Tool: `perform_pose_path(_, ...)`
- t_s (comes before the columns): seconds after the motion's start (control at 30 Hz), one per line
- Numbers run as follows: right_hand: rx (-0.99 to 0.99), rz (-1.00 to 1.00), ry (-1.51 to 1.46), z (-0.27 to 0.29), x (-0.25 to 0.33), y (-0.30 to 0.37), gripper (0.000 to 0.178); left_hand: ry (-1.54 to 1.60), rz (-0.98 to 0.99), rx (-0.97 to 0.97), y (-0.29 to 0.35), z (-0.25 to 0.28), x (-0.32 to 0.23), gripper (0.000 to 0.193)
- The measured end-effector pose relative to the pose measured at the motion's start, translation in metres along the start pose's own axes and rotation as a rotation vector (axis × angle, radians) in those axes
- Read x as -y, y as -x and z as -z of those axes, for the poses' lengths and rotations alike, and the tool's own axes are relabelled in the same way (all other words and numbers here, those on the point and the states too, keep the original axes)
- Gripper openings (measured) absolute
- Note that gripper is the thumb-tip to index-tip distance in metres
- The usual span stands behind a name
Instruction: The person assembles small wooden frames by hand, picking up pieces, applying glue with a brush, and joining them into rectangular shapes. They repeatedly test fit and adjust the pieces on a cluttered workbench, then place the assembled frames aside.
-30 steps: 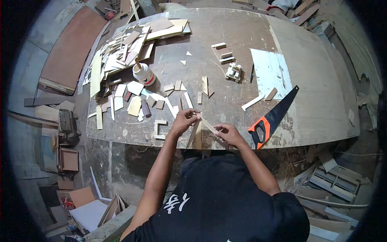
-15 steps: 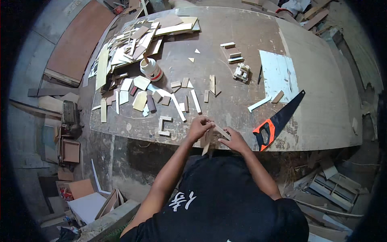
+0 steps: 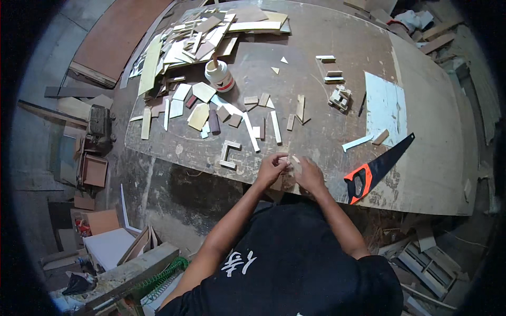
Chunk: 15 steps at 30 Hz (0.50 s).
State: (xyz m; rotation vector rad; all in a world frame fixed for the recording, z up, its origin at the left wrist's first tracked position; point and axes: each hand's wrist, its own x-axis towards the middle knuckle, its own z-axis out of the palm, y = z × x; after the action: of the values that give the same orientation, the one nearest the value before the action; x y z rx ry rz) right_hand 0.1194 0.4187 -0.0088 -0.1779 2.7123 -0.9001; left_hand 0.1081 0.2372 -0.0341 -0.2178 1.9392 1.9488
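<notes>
Small pale wooden offcut point(image 3: 293, 164): pinched between left hand point(image 3: 271, 168) and right hand point(image 3: 310, 176), now drawn closer together at the near edge of the worn plywood workbench point(image 3: 337, 142); handsaw point(image 3: 377, 168) untouched.

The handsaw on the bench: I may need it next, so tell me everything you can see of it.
The handsaw lies flat on the worn wooden workbench, near its front edge, to the right of the person's right hand and apart from it. Its blade looks black and tapers toward the upper right, its tip ending by a pale sheet. The handle is orange with a black grip opening, and points toward the person. Nothing holds it; its teeth are too small to make out.
</notes>
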Motion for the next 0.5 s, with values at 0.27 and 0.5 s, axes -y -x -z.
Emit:
perform_pose_path(0.27,-0.158,-0.317,0.293,0.027,-0.028,-0.046,0.046,-0.414,-0.200,-0.332,0.012,0.125,0.002,0.034)
perform_pose_path(0.5,-0.326,-0.364,0.351,0.002,0.001,-0.055,0.073,-1.071,-0.391,-0.059,0.016,0.235,-0.014,0.102)
